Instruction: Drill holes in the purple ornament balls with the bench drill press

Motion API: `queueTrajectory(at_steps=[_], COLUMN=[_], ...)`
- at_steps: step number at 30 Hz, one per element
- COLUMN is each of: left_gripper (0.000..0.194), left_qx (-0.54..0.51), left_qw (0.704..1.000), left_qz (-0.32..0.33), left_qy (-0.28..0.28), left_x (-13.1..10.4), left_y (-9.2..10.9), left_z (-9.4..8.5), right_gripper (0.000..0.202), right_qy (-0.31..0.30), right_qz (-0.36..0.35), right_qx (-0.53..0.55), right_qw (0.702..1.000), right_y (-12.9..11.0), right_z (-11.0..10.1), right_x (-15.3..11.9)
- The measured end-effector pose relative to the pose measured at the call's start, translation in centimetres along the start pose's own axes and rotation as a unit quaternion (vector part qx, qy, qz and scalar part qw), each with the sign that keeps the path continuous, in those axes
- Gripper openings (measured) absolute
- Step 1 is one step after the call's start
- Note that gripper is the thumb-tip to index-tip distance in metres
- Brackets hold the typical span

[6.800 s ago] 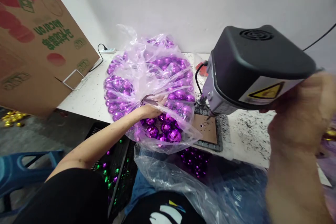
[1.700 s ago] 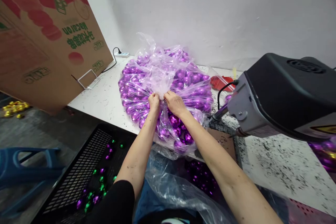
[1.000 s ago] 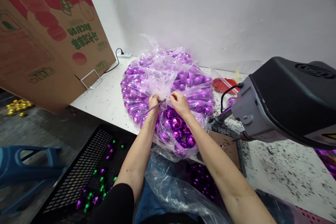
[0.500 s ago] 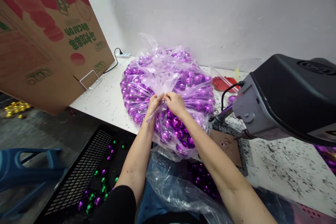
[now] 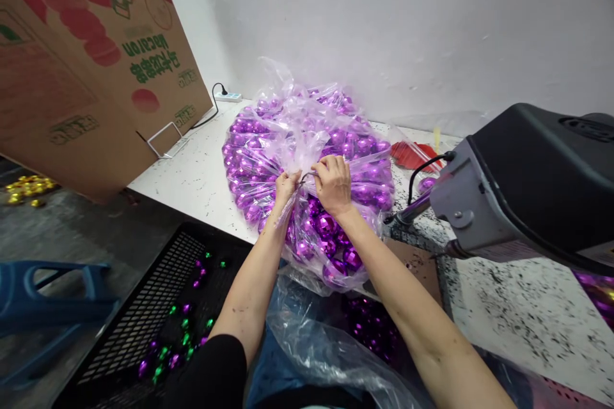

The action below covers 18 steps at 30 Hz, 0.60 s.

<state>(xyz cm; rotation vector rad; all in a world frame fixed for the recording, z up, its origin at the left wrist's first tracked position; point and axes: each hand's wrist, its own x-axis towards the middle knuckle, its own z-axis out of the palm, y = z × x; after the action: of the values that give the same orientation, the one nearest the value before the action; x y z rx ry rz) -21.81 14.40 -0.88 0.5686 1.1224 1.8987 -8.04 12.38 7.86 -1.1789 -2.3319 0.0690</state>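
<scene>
A large clear plastic bag full of shiny purple balls rests on the white table. Its gathered neck is pinched in my left hand. Just to the right, my right hand is closed, thumb and fingers pinching a thin dark tie that runs to the gathered plastic between both hands. Faceted purple balls show through the bag below my right hand. Loose clear plastic hangs over my lap.
A cardboard box stands at the left. A black crate with green and purple balls is below the table. A black and grey machine is on the right, near red material. A blue stool stands lower left.
My right hand has moved slightly right, away from my left hand, and turned so its back shows. A dark tie now shows between the hands. The view has shifted slightly.
</scene>
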Motion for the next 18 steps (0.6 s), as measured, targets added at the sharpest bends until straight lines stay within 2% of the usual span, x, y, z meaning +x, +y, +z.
queueTrajectory(at_steps=[3, 6, 9, 13, 18], left_gripper=[0.021, 0.018, 0.019, 0.020, 0.020], left_qx=[0.001, 0.001, -0.003, -0.003, -0.002], left_qw=[1.000, 1.000, 1.000, 1.000, 1.000], left_qz=[0.007, 0.011, 0.011, 0.009, 0.008], left_qy=[0.016, 0.022, 0.017, 0.012, 0.016], left_x=[0.1, 0.1, 0.1, 0.3, 0.5], left_y=[-0.2, -0.3, -0.3, -0.5, -0.7], left_z=[-0.2, -0.3, -0.4, -0.6, -0.7], right_gripper=[0.037, 0.038, 0.033, 0.026, 0.038], right_qy=[-0.004, -0.006, -0.030, -0.071, -0.079], right_qz=[-0.048, -0.079, -0.093, -0.082, -0.088], right_qx=[0.002, -0.002, -0.016, -0.046, -0.075], right_qw=[0.999, 0.997, 0.995, 0.993, 0.990], right_y=[-1.4, -2.0, -1.7, -0.8, -0.6], right_z=[-0.3, -0.7, -0.5, 0.9, 2.0], right_x=[-1.0, -0.9, -0.3, 0.5, 0.8])
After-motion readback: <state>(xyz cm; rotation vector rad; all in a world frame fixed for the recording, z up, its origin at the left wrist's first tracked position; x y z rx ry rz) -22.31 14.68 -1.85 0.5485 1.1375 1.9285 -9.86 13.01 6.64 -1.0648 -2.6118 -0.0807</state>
